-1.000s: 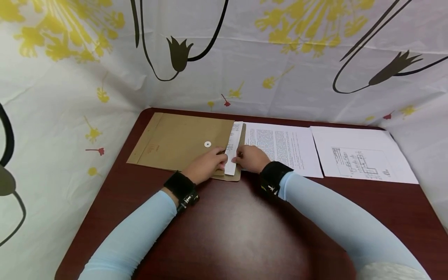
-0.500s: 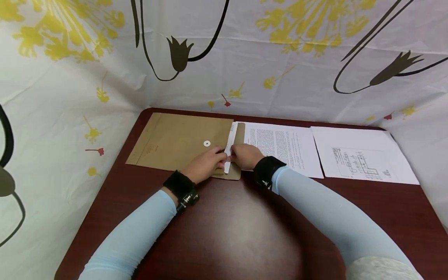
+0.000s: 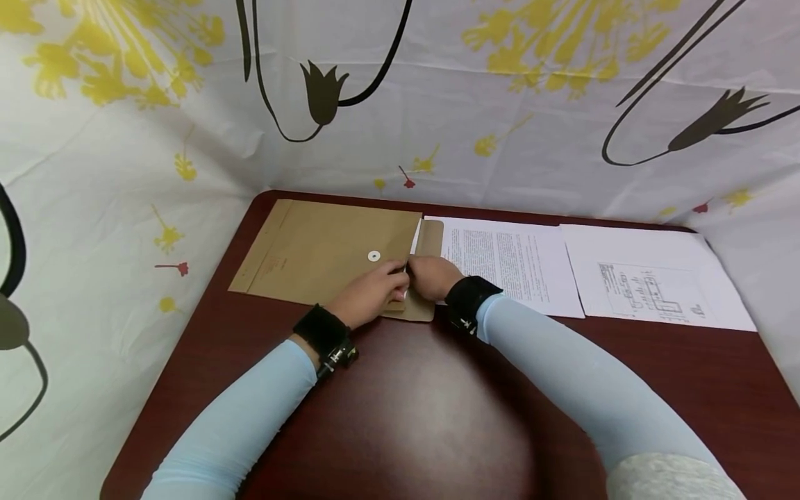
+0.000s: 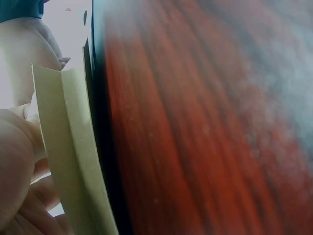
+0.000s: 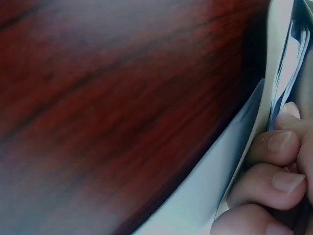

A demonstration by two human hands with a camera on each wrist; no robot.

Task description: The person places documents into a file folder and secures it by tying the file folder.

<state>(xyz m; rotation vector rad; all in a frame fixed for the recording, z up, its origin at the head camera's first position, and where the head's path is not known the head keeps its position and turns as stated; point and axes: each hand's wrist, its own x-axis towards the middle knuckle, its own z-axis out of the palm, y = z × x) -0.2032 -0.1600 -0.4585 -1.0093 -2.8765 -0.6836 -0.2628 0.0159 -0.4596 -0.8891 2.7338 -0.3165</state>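
Observation:
A brown paper document envelope point(image 3: 325, 243) with a white button lies flat, its mouth facing right and its flap point(image 3: 430, 239) spread on the table. A narrow white strip of papers point(image 3: 416, 232) shows at the mouth; the rest is hidden inside. My left hand point(image 3: 369, 295) grips the envelope at the mouth, fingers bent by its edge point(image 4: 73, 127) in the left wrist view. My right hand point(image 3: 434, 278) lies over the flap, fingers curled and fingertips at the mouth. In the right wrist view its thumb and fingers hold the edges of the stacked papers point(image 5: 288, 63).
To the right of the envelope lies a printed text sheet point(image 3: 500, 267), then a sheet with a line drawing point(image 3: 656, 274). All rest along the far side of the dark red wooden table point(image 3: 437, 417). A patterned white curtain point(image 3: 437, 83) hangs behind.
My right hand has moved left, sliding the papers into the envelope until only a thin strip shows. The left hand has stayed at the mouth.

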